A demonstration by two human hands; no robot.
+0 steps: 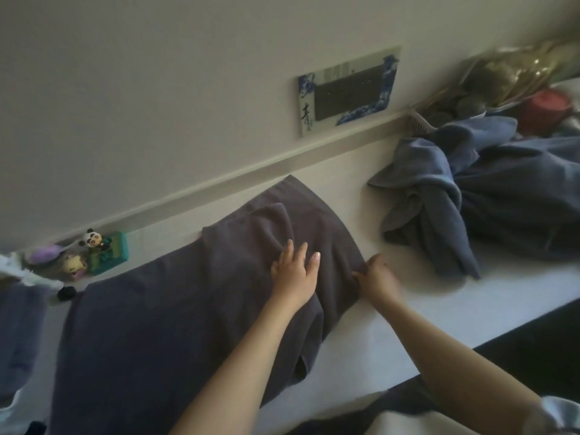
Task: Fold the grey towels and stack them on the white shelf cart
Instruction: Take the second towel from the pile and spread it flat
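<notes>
Two bare forearms enter from the lower edge and reach forward over a white surface (361, 356) that runs along a pale wall. Left hand (295, 271): laid palm down on the dark grey towel (175, 309), fingers straight and slightly spread, pressing flat on the cloth with nothing enclosed. Right hand (376, 277): at the towel's right-hand edge, fingers curled and pinching the fabric at the hem; the fingertips are partly blurred, so the exact grip cannot be told. The towel lies spread lengthwise on the white surface, one end folded back on itself under and beyond the left hand, creases showing there, its near edge hanging over the front of the surface. To the right, apart from the spread towel, a heap of blue-grey towels (470, 196) lies crumpled and unfolded on the same surface. Behind the heap stand a white basket (419, 124) and a red container (546, 108), both blurred. On the wall hangs a blue-and-white framed plaque (346, 95). At the left, against the wall, sits a panda figurine (94, 239) on a green box (113, 255).
</notes>
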